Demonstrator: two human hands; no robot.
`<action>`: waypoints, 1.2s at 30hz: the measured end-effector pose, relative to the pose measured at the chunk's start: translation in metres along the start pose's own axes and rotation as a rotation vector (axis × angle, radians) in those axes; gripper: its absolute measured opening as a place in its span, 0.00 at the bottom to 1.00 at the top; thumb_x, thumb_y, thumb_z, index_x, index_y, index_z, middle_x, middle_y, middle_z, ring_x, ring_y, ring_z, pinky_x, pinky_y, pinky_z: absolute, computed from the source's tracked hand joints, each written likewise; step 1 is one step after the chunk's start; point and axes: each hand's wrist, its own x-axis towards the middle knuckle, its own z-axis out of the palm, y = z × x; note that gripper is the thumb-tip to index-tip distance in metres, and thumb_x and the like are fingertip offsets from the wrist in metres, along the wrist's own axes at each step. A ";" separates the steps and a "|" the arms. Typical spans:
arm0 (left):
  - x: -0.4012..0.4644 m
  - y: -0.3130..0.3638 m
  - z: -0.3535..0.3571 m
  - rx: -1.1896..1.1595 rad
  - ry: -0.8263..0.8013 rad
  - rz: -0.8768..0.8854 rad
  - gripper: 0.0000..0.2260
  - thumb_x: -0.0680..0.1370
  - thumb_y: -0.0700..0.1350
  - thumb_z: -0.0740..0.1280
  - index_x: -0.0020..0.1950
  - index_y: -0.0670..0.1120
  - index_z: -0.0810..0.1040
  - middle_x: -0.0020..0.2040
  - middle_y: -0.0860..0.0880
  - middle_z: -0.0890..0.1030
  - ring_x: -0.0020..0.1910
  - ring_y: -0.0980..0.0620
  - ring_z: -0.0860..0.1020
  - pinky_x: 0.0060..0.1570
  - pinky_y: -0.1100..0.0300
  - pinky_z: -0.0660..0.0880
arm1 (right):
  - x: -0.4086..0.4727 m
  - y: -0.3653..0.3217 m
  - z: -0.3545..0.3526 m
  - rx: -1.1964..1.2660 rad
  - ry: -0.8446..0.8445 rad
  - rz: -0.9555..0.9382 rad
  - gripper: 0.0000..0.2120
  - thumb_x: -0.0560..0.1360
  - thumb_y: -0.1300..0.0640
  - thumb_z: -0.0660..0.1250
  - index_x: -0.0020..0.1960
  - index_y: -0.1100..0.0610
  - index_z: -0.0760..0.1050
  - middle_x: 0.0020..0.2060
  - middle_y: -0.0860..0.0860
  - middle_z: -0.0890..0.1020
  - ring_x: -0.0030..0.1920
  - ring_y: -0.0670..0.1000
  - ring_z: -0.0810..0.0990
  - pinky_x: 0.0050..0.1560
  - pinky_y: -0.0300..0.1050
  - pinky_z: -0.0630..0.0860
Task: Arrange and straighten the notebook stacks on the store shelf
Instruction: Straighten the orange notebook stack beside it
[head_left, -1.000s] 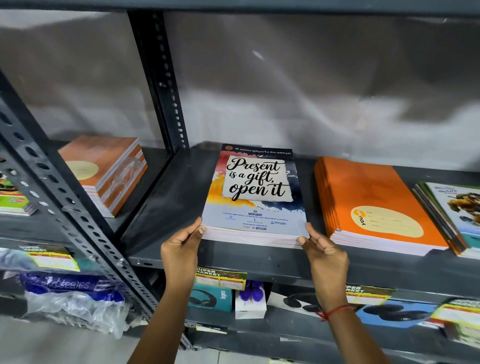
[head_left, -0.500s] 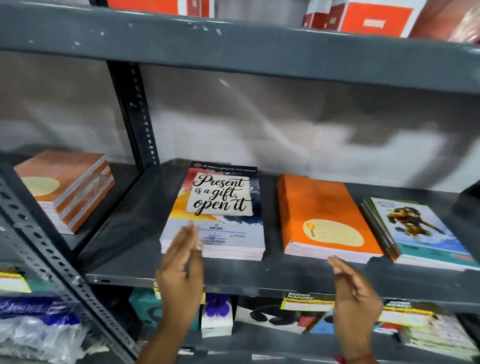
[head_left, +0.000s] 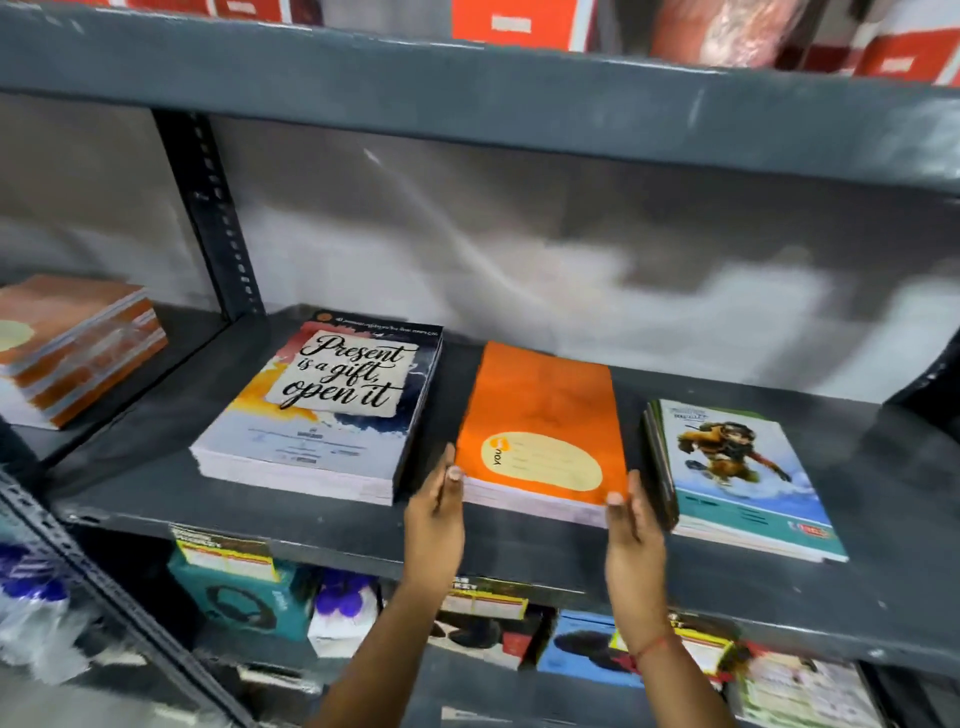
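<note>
Whereas half second ago both hands hovered off shelf edge, left hand (head_left: 435, 512) and right hand (head_left: 635, 525) now flank orange notebook stack (head_left: 543, 415), flat palms pressed on its near corners, fingers straight, nothing pinched. Stack sits mid grey metal shelf (head_left: 260, 512); "Present is a gift" stack (head_left: 322, 402) at 9 o'clock, cartoon-cover stack (head_left: 737, 467) close at 3 o'clock. Narrow gaps both sides; free strip at front lip.

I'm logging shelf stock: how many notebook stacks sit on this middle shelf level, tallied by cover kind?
Orange-cover stacks: 2, one between the left hand and right hand, one at far left past the post
Quote-cover stack: 1
Cartoon-cover stack: 1
Total: 4 stacks
</note>
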 end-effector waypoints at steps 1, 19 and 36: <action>-0.001 -0.002 0.003 0.003 0.024 0.004 0.18 0.79 0.47 0.59 0.68 0.44 0.70 0.64 0.53 0.72 0.66 0.54 0.69 0.67 0.61 0.62 | 0.002 0.000 0.001 -0.005 -0.029 -0.002 0.32 0.74 0.41 0.58 0.74 0.52 0.60 0.66 0.48 0.71 0.63 0.47 0.69 0.62 0.41 0.64; 0.005 -0.006 -0.004 -0.128 0.083 -0.081 0.14 0.77 0.38 0.63 0.61 0.46 0.77 0.56 0.51 0.80 0.55 0.58 0.76 0.57 0.65 0.69 | 0.010 0.010 -0.014 0.237 -0.038 0.075 0.19 0.78 0.64 0.59 0.68 0.56 0.70 0.63 0.48 0.77 0.63 0.48 0.74 0.65 0.41 0.67; 0.015 -0.009 -0.001 -0.213 0.164 -0.080 0.14 0.74 0.37 0.67 0.60 0.39 0.77 0.54 0.48 0.80 0.46 0.60 0.78 0.43 0.74 0.72 | 0.012 0.008 -0.005 0.281 0.090 0.111 0.17 0.77 0.64 0.62 0.65 0.61 0.74 0.61 0.54 0.78 0.60 0.52 0.76 0.66 0.48 0.69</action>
